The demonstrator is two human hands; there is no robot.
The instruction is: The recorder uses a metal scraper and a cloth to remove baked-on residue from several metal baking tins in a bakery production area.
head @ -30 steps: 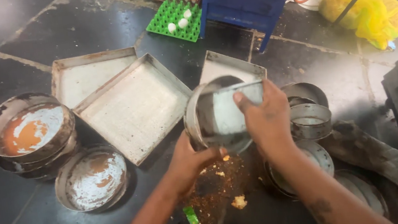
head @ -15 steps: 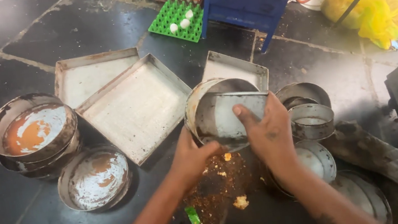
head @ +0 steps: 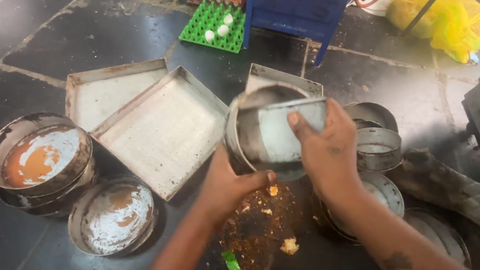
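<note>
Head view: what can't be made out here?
- Round tin: its inside is partly hidden by the flat scraper and right hand.
- Left hand: its fingers are behind the tin.
- Round pans at lower right: cut by the frame edge and forearm.
- Yellow bag: contents unseen.

Round metal baking tin (head: pixel 264 135) held tilted above dark tiled floor (head: pixel 27 45), gripped from below by left hand (head: pixel 228 185). Flat grey metal scraper (head: pixel 279 133) pressed inside tin by right hand (head: pixel 327 148). Brown crumbs (head: pixel 263 224) scattered on floor beneath. Square metal trays (head: pixel 160 132) laid just left.
</note>
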